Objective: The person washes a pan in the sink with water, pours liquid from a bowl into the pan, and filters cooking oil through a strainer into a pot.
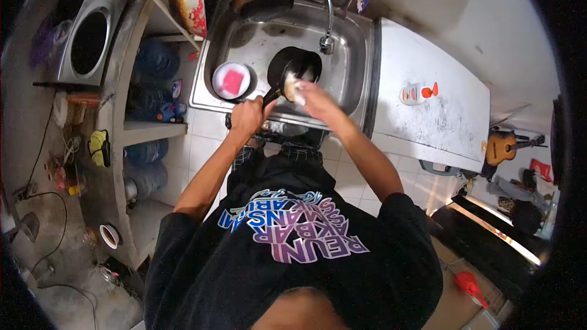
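While our left hand [247,116] clamps the handle [272,94] of a black pan [290,60] just beyond it, our blurred right hand [315,100] grips a pale sponge [290,85] at the pan's near side.

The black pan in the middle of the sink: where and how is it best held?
Probably by its handle, coming from the near side, slightly from the left. The handle is narrow and slants out of the round pan towards the front edge of the sink.
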